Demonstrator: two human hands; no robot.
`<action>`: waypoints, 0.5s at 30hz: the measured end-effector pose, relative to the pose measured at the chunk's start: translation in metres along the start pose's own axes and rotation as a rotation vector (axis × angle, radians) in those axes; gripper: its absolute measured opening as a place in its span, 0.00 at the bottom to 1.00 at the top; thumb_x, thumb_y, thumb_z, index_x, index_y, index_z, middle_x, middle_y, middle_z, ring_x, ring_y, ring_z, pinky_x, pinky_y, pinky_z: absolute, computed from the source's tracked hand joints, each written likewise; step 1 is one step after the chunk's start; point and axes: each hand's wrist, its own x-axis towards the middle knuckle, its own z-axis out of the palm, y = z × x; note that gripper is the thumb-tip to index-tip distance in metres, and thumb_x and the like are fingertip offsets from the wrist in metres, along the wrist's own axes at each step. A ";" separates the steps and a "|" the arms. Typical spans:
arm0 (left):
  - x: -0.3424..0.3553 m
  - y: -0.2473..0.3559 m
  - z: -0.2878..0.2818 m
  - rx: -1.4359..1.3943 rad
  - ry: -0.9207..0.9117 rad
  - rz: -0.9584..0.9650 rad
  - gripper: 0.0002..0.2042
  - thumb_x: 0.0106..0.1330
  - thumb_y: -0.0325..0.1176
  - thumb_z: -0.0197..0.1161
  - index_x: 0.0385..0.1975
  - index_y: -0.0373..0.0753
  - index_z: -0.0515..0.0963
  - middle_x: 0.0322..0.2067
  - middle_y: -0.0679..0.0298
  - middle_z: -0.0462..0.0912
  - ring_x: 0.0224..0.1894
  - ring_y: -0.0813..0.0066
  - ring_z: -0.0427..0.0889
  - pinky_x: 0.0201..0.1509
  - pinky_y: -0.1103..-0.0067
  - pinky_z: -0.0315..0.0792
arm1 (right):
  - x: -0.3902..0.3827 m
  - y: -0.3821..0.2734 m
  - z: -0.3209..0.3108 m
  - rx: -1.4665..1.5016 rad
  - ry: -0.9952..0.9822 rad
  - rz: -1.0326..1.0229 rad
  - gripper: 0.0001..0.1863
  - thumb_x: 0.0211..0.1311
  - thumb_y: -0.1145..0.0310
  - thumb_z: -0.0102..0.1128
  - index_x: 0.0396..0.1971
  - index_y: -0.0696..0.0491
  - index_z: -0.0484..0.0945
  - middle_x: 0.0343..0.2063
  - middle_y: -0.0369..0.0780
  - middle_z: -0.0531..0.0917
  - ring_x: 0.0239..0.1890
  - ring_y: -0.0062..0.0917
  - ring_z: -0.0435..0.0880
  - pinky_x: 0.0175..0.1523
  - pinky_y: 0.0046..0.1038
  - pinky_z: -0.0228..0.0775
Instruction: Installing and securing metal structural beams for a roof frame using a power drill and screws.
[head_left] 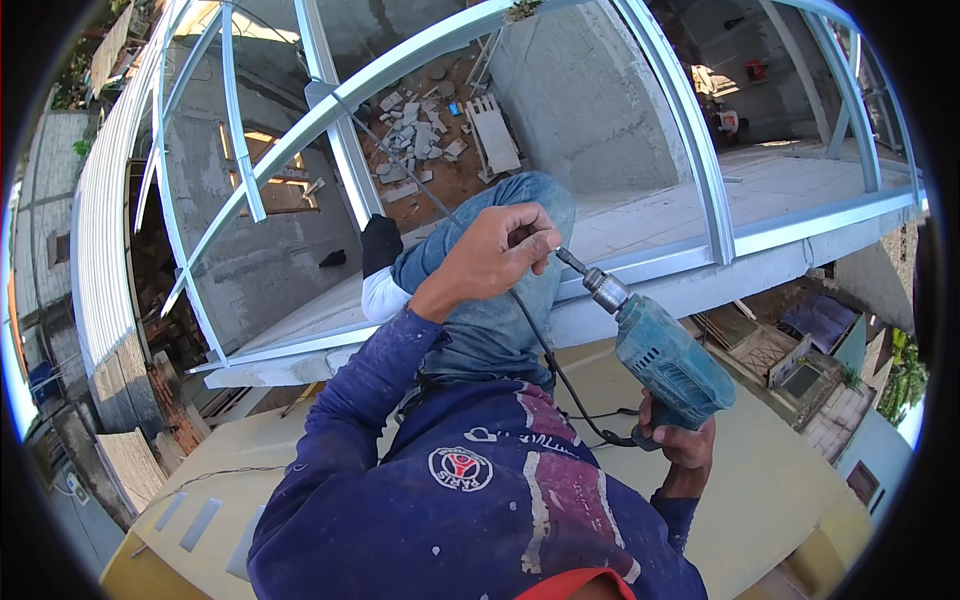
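Right hand (690,442) grasps teal drill (668,358) | left hand (498,250) pinching at bit (570,260) tip, fingers (541,243) closed, contents unclear | risk: accidental start could spin bit, injuring fingertips

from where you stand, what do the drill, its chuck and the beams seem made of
Drill body: likely hard plastic, teal and scuffed, given moulded vents. Chuck: apparently metal, silvery, by its highlights. Beams: probably galvanised steel, pale grey and smooth, with crisp edges; aluminium possible.

Rough grey walls (590,100), broken rubble (420,135) on brown dirt floor (412,208), pale corrugated roofing (108,230), daylight
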 end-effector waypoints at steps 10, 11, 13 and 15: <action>0.009 0.001 -0.005 -0.003 -0.166 -0.155 0.16 0.73 0.43 0.61 0.29 0.36 0.76 0.21 0.67 0.79 0.26 0.82 0.78 0.35 0.81 0.70 | -0.013 0.015 -0.013 -0.072 0.001 -0.070 0.42 0.36 0.79 0.76 0.59 0.63 0.71 0.43 0.49 0.82 0.34 0.33 0.83 0.33 0.31 0.76; 0.008 -0.001 -0.005 -0.001 -0.168 -0.154 0.16 0.73 0.43 0.61 0.29 0.36 0.76 0.21 0.67 0.79 0.26 0.82 0.78 0.35 0.81 0.70 | -0.013 0.013 -0.009 -0.070 0.002 -0.072 0.42 0.36 0.79 0.76 0.59 0.63 0.71 0.43 0.49 0.82 0.34 0.33 0.83 0.33 0.31 0.76; 0.006 -0.003 -0.005 -0.028 -0.148 -0.177 0.16 0.73 0.43 0.61 0.29 0.36 0.77 0.21 0.67 0.79 0.26 0.82 0.78 0.35 0.80 0.71 | -0.012 0.006 0.001 -0.026 0.032 -0.072 0.38 0.38 0.80 0.78 0.56 0.62 0.74 0.33 0.46 0.84 0.33 0.28 0.83 0.34 0.28 0.76; 0.006 -0.003 -0.005 -0.022 -0.143 -0.164 0.16 0.73 0.43 0.61 0.29 0.36 0.77 0.22 0.67 0.79 0.26 0.82 0.78 0.35 0.80 0.71 | -0.011 0.007 -0.001 -0.031 0.021 -0.073 0.38 0.38 0.80 0.78 0.57 0.62 0.74 0.33 0.45 0.84 0.32 0.28 0.83 0.34 0.28 0.75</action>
